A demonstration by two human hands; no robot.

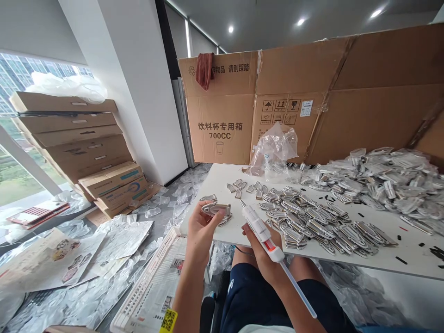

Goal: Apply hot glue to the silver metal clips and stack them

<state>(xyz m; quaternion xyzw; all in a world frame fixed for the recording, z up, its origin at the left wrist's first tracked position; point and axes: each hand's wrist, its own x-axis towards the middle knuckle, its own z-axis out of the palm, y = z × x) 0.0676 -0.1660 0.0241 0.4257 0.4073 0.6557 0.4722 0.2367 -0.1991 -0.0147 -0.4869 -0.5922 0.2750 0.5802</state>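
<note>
My left hand is closed on a small silver-and-white pointed metal piece, held above the table's near edge. A white hot glue gun is gripped in my right hand, its thin nozzle turned up toward the left hand but apart from the piece. Out of its back end sticks a long translucent glue stick. Similar pieces lie just behind my left hand. To the right of the gun spreads a large heap of the same pieces, and a few sit in a loose group farther back.
On the white table are a clear plastic bag, a pile of plastic-wrapped pieces and scattered black strips. Tall cardboard stands behind. At lower left is a white plastic crate; plastic wrapping litters the floor.
</note>
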